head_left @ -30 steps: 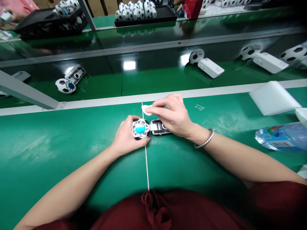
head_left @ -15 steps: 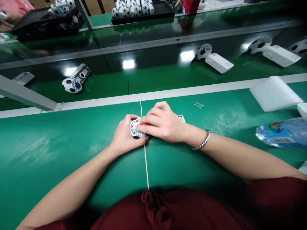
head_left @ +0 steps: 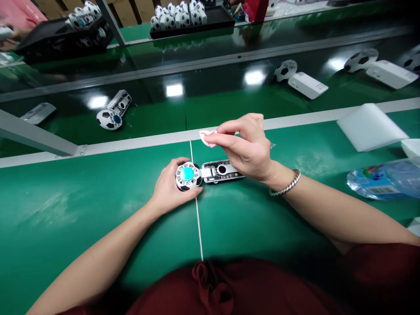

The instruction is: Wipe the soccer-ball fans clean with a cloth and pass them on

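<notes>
My left hand (head_left: 169,186) is wrapped around the head of a handheld fan (head_left: 188,176), which lies on the green table. The head has a black-and-white football pattern, a white grille and a shiny blue disc at its centre. Its handle (head_left: 223,170) stretches to the right with the inside exposed, and its far end is hidden by my right hand. Raised above the handle, my right hand (head_left: 247,146) pinches a small, thin white-and-pink piece (head_left: 207,137) between thumb and finger; whether it is paper or cloth I cannot tell.
Beyond the white rail, a dark green strip carries more football-patterned fans (head_left: 110,119) and white-handled ones (head_left: 306,85). White foam (head_left: 370,127) and a plastic bottle (head_left: 380,179) lie at right. A black tray (head_left: 216,17) of ball-shaped pieces stands behind. A person's hand shows far left.
My right hand has lifted off the fan's head, up and to the right, with the white-and-pink piece. The blue disc and the open handle now show. Items on the strip have shifted slightly right.
</notes>
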A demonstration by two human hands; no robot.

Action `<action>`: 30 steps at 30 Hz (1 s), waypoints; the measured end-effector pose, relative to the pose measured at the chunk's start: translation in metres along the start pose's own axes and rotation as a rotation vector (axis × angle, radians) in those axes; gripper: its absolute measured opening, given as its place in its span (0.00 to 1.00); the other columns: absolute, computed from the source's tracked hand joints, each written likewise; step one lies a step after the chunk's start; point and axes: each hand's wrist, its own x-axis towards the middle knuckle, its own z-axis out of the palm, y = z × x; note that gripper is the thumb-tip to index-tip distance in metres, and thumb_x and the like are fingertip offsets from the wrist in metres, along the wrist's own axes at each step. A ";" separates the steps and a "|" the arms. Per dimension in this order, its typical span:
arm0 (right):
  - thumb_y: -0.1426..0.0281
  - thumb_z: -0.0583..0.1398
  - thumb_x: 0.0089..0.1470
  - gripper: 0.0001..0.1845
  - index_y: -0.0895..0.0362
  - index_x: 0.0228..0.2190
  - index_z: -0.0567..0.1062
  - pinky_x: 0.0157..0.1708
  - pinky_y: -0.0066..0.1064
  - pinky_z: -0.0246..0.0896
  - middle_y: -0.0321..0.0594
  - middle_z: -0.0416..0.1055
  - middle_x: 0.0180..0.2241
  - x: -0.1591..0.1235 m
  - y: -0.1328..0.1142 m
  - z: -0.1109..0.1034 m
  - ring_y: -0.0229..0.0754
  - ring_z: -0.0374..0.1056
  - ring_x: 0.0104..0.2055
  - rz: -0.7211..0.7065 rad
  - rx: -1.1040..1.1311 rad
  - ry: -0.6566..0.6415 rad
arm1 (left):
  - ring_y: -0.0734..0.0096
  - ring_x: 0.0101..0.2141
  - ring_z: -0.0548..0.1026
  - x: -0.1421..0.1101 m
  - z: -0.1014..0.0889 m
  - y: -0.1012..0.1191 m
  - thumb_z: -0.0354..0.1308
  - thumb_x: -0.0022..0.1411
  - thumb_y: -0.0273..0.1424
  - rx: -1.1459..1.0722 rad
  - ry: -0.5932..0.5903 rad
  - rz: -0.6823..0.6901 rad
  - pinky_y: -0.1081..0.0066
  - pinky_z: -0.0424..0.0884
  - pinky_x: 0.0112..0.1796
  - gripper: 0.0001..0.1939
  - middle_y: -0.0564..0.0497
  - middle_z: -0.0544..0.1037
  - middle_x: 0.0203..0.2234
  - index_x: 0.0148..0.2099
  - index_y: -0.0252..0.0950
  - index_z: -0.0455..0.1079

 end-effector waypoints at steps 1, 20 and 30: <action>0.66 0.51 0.60 0.12 0.46 0.38 0.73 0.42 0.40 0.50 0.33 0.68 0.33 0.000 0.002 0.001 0.37 0.61 0.33 0.006 0.010 0.001 | 0.60 0.42 0.70 0.000 0.000 0.001 0.64 0.42 0.39 -0.004 -0.005 -0.012 0.62 0.67 0.41 0.33 0.48 0.69 0.43 0.50 0.39 0.57; 0.79 0.56 0.54 0.14 0.51 0.39 0.73 0.36 0.33 0.54 0.37 0.72 0.34 0.002 0.009 -0.002 0.36 0.63 0.34 -0.033 0.083 0.106 | 0.63 0.51 0.65 0.229 -0.045 -0.018 0.53 0.46 0.20 0.519 0.018 0.265 0.66 0.61 0.51 0.32 0.45 0.65 0.53 0.56 0.35 0.57; 0.76 0.56 0.55 0.10 0.52 0.36 0.74 0.36 0.34 0.54 0.37 0.72 0.33 0.001 0.012 0.004 0.36 0.64 0.34 0.023 0.102 0.084 | 0.38 0.58 0.48 0.178 -0.102 -0.053 0.58 0.35 0.17 0.849 -0.059 -0.072 0.41 0.50 0.51 0.36 0.40 0.55 0.59 0.51 0.40 0.65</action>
